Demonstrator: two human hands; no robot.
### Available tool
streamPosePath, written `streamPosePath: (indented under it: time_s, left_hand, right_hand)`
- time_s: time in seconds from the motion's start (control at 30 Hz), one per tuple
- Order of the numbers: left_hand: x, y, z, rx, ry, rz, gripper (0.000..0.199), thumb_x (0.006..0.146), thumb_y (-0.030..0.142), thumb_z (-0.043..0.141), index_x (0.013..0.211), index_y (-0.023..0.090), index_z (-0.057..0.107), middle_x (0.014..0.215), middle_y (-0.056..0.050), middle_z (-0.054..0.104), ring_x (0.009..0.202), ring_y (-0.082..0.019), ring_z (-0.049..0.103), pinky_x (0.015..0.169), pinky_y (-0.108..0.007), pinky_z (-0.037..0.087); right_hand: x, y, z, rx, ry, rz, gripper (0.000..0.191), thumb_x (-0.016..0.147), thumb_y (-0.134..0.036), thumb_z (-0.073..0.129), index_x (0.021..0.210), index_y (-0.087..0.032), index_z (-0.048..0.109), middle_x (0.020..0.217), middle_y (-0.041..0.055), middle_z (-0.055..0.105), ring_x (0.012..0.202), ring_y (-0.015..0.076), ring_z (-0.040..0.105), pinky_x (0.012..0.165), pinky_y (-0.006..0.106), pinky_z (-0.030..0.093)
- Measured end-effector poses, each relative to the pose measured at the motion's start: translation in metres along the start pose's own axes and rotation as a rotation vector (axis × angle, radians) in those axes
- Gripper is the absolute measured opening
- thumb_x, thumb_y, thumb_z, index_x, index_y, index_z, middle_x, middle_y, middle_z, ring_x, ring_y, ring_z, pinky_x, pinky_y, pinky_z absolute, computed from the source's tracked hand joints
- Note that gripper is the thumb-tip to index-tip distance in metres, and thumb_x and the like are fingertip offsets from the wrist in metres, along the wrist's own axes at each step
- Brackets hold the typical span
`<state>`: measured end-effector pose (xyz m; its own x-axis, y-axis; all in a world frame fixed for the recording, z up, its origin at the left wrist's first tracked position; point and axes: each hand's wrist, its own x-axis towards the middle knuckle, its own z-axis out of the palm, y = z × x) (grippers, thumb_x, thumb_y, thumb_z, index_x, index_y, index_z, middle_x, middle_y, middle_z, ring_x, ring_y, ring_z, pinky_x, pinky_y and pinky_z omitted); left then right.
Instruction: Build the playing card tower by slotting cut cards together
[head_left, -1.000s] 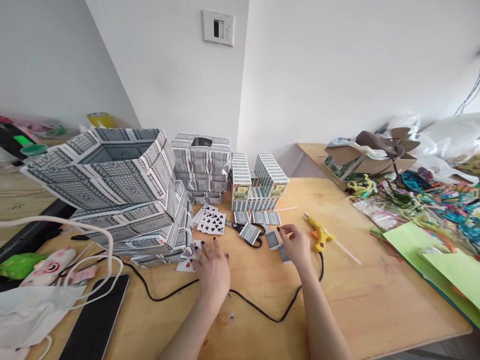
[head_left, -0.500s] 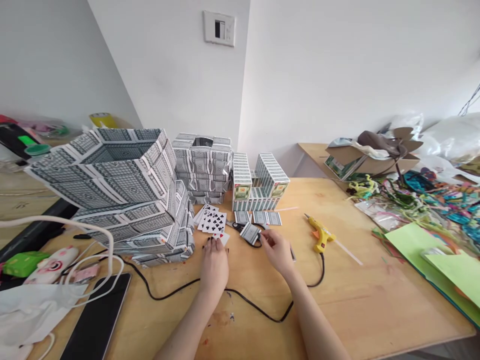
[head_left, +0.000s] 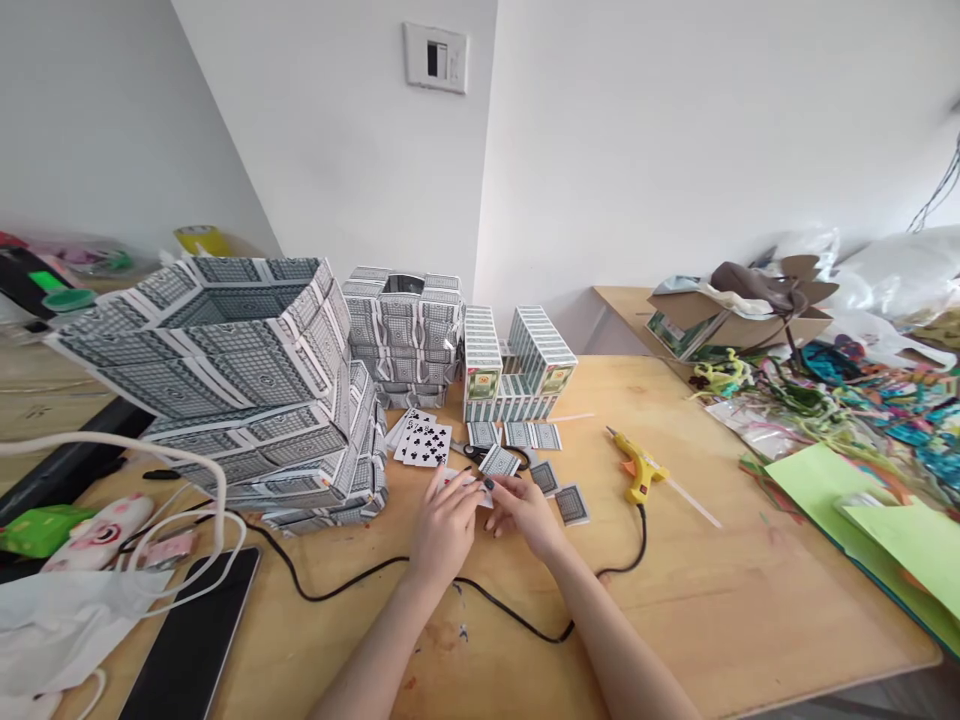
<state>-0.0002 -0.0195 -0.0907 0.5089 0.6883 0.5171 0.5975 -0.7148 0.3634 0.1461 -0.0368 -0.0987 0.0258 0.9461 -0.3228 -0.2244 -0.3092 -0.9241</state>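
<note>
My left hand (head_left: 442,528) and my right hand (head_left: 527,515) meet over the table, fingertips close together at a white-faced playing card (head_left: 486,497). The right hand pinches the card's edge, and the fingers of the left lie along it; much of the card is hidden beneath them. Just beyond, a patterned-back card (head_left: 499,461) lies across black-handled scissors (head_left: 523,456). Face-up club cards (head_left: 427,446) overlap to the left. Two dark-backed cards (head_left: 572,505) rest right of my right hand, and more patterned-back cards (head_left: 532,435) lie farther back.
A yellow glue gun (head_left: 637,467) lies at right, its black cord (head_left: 517,625) crossing in front. Structures of folded cards (head_left: 247,350) stand left, beside a row of card boxes (head_left: 544,350). A dark tablet (head_left: 196,635) is near left; green paper (head_left: 832,510) is far right.
My right hand has moved left and nearer, meeting my left hand at the card. The left hand has shifted slightly right. Two dark-backed cards once covered by the right hand now show.
</note>
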Motion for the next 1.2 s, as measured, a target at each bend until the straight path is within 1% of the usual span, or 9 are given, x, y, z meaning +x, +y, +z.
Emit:
streamPosePath:
  time_s: [0.1, 0.2, 0.33, 0.4, 0.57, 0.7, 0.9, 1.03, 1.2]
  left_hand:
    - [0.002, -0.003, 0.001, -0.009, 0.027, 0.007, 0.031, 0.078, 0.005, 0.039, 0.095, 0.022, 0.058, 0.11, -0.002, 0.061, 0.118, -0.019, 0.043, 0.104, -0.047, 0.026]
    - [0.003, -0.009, 0.0, 0.065, 0.039, -0.148, 0.028, 0.076, 0.006, 0.041, 0.097, 0.018, 0.055, 0.123, -0.007, 0.052, 0.125, -0.021, 0.032, 0.104, -0.047, 0.027]
    - [0.003, -0.018, -0.002, 0.163, 0.011, -0.247, 0.013, 0.074, 0.011, 0.046, 0.077, 0.018, 0.057, 0.129, -0.009, 0.045, 0.128, -0.027, 0.026, 0.102, -0.051, 0.027]
    - [0.002, -0.022, -0.001, 0.185, -0.016, -0.252, 0.013, 0.073, 0.013, 0.047, 0.076, 0.018, 0.059, 0.129, -0.009, 0.045, 0.127, -0.028, 0.028, 0.102, -0.052, 0.026]
    - [-0.002, -0.028, 0.007, 0.209, -0.058, -0.274, 0.036, 0.077, 0.02, 0.044, 0.111, 0.012, 0.052, 0.126, -0.013, 0.048, 0.12, -0.026, 0.039, 0.105, -0.047, 0.024]
    - [-0.001, -0.026, 0.006, 0.21, -0.002, -0.296, 0.048, 0.08, 0.024, 0.042, 0.125, 0.008, 0.039, 0.13, -0.014, 0.043, 0.123, -0.026, 0.035, 0.105, -0.045, 0.025]
    - [0.003, -0.006, -0.002, 0.093, -0.008, -0.121, 0.055, 0.081, 0.017, 0.038, 0.134, 0.012, 0.023, 0.137, -0.011, 0.034, 0.13, -0.024, 0.022, 0.106, -0.047, 0.023]
    - [0.002, 0.008, -0.002, -0.012, -0.107, 0.043, 0.054, 0.08, 0.011, 0.034, 0.133, 0.016, 0.026, 0.134, -0.008, 0.04, 0.129, -0.022, 0.026, 0.106, -0.049, 0.023]
    - [0.001, 0.008, 0.0, -0.114, -0.121, 0.114, 0.054, 0.078, 0.007, 0.033, 0.131, 0.015, 0.032, 0.13, -0.009, 0.045, 0.125, -0.021, 0.034, 0.103, -0.049, 0.03]
  right_hand:
    - [0.003, 0.0, -0.004, 0.09, 0.1, -0.057, 0.054, 0.058, -0.038, 0.07, 0.102, -0.013, 0.053, 0.054, -0.0024, 0.059, 0.045, 0.0135, 0.058, 0.042, 0.023, 0.045]
    - [0.006, 0.001, -0.01, 0.128, 0.183, -0.097, 0.05, 0.058, -0.037, 0.07, 0.099, -0.014, 0.055, 0.059, -0.0017, 0.061, 0.045, 0.0122, 0.056, 0.042, 0.022, 0.043]
    - [0.009, 0.0, -0.016, 0.134, 0.301, -0.149, 0.047, 0.056, -0.04, 0.07, 0.094, -0.015, 0.056, 0.058, -0.0016, 0.061, 0.044, 0.0129, 0.056, 0.039, 0.022, 0.041]
    - [0.01, 0.0, -0.019, 0.139, 0.337, -0.163, 0.047, 0.055, -0.041, 0.071, 0.092, -0.016, 0.055, 0.058, -0.0013, 0.061, 0.044, 0.0137, 0.056, 0.038, 0.023, 0.041]
    - [0.01, 0.0, -0.018, 0.162, 0.353, -0.146, 0.044, 0.055, -0.039, 0.071, 0.087, -0.017, 0.051, 0.055, -0.0023, 0.06, 0.043, 0.0146, 0.057, 0.037, 0.022, 0.041]
    - [0.008, 0.001, -0.013, 0.17, 0.328, -0.138, 0.041, 0.055, -0.038, 0.072, 0.083, -0.017, 0.05, 0.055, -0.0025, 0.06, 0.043, 0.0142, 0.058, 0.039, 0.023, 0.043]
    - [0.006, -0.001, -0.01, 0.153, 0.258, -0.114, 0.037, 0.057, -0.039, 0.07, 0.082, -0.015, 0.056, 0.061, 0.0009, 0.063, 0.045, 0.0117, 0.055, 0.043, 0.022, 0.043]
    - [0.006, -0.003, -0.01, 0.201, 0.207, -0.143, 0.033, 0.058, -0.04, 0.07, 0.079, -0.016, 0.058, 0.056, -0.0011, 0.059, 0.046, 0.011, 0.052, 0.044, 0.022, 0.042]
    - [0.004, -0.006, -0.012, 0.21, 0.216, -0.137, 0.03, 0.058, -0.04, 0.069, 0.076, -0.017, 0.061, 0.052, -0.0021, 0.054, 0.046, 0.0111, 0.049, 0.043, 0.022, 0.039]
